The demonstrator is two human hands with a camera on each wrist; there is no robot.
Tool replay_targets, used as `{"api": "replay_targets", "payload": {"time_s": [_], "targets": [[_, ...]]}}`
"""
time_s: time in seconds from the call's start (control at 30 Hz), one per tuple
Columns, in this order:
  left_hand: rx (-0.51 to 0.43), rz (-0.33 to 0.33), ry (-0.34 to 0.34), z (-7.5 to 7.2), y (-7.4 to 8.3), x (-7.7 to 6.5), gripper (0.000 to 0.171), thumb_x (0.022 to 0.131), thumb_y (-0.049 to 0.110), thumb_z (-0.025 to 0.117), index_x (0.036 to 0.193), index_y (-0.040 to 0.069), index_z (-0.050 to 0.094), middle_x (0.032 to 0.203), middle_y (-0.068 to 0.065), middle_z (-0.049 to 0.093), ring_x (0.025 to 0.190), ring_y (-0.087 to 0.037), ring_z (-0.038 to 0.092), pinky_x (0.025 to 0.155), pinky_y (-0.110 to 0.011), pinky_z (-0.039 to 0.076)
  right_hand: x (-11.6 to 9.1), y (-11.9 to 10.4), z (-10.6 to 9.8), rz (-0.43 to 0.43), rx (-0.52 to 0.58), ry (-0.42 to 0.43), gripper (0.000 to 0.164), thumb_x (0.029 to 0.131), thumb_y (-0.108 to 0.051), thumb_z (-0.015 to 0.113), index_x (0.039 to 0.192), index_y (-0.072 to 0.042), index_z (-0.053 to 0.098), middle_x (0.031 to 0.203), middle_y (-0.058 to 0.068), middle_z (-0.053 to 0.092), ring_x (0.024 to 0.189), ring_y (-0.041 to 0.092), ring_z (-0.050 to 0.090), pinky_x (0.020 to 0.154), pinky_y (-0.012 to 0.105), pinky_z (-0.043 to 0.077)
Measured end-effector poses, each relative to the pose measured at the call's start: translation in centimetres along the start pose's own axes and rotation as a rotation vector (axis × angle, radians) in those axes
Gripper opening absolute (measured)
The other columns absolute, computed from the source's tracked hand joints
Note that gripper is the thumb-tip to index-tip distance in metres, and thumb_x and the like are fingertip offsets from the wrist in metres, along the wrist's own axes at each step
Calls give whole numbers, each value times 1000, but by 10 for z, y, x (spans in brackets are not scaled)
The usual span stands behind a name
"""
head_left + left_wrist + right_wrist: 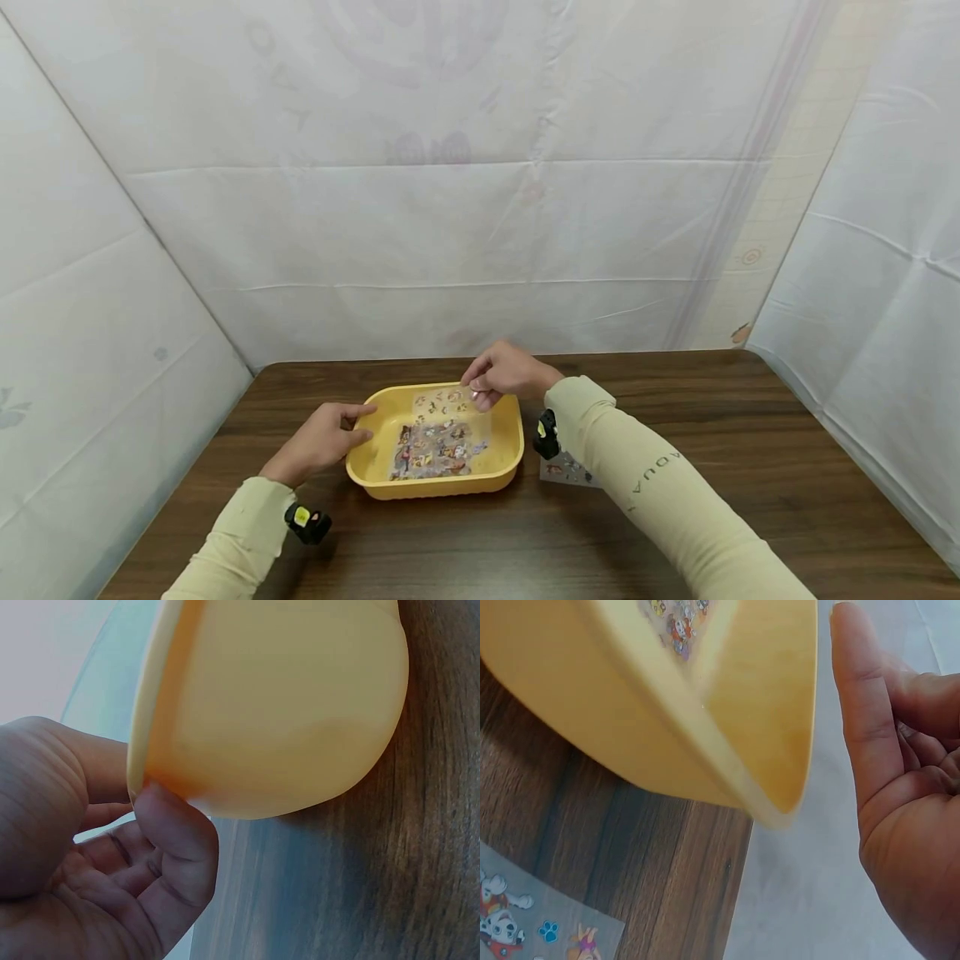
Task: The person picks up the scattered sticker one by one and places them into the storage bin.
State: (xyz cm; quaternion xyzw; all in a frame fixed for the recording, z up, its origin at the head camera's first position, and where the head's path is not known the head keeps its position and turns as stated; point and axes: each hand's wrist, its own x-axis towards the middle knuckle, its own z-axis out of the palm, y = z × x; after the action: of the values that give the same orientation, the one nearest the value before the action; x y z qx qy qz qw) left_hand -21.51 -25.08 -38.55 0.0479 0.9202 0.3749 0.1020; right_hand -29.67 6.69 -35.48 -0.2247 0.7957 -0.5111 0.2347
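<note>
A yellow plastic basin (pixel 512 429) stands on the table. My left hand (pixel 324 439) pinches its left rim, with fingers on both sides of the wall (pixel 277 712) in the left wrist view. Over the basin's far right part, my right hand (pixel 504 377) pinches a clear sticker sheet (pixel 441 403) by its right edge. That sheet slants down toward other sticker sheets (pixel 431 450), printed with cartoon dogs, lying on the basin floor. In the right wrist view, the right hand (pixel 907 757) is raised beside the basin rim (pixel 682 735), thumb and fingers together.
Another sticker sheet (pixel 568 472) lies on the dark wood table (pixel 750 450) right of the basin, partly under the right forearm; its corner (pixel 547 930) shows in the right wrist view. White cloth (pixel 480 225) hangs behind the table's far edge and along both sides.
</note>
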Motion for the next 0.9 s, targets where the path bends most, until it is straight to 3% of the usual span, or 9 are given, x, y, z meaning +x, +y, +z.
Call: {"api": "replay_targets", "payload": {"time_s": [0.5, 0.77, 0.9], "targets": [[-24, -10, 3, 1, -2, -1, 50, 101, 7, 65, 149, -1, 55, 117, -21, 66, 79, -20, 59, 61, -31, 53, 15, -8, 20, 31, -58, -1, 24, 100, 8, 55, 115, 10, 74, 93, 19, 78, 70, 16, 74, 71, 34, 65], [-19, 16, 0, 3, -2, -2, 50, 101, 7, 65, 149, -3, 54, 142, -32, 57, 76, -21, 62, 61, -33, 54, 16, -8, 27, 25, -87, -15, 28, 98, 10, 52, 116, 11, 73, 93, 21, 78, 69, 20, 75, 70, 36, 65], [-19, 15, -4, 3, -2, -3, 50, 101, 7, 65, 149, -3, 54, 147, -33, 53, 78, -20, 63, 61, -32, 54, 17, -6, 31, 23, -110, -22, 30, 99, 9, 50, 119, 11, 72, 92, 20, 77, 70, 21, 76, 70, 36, 65]]}}
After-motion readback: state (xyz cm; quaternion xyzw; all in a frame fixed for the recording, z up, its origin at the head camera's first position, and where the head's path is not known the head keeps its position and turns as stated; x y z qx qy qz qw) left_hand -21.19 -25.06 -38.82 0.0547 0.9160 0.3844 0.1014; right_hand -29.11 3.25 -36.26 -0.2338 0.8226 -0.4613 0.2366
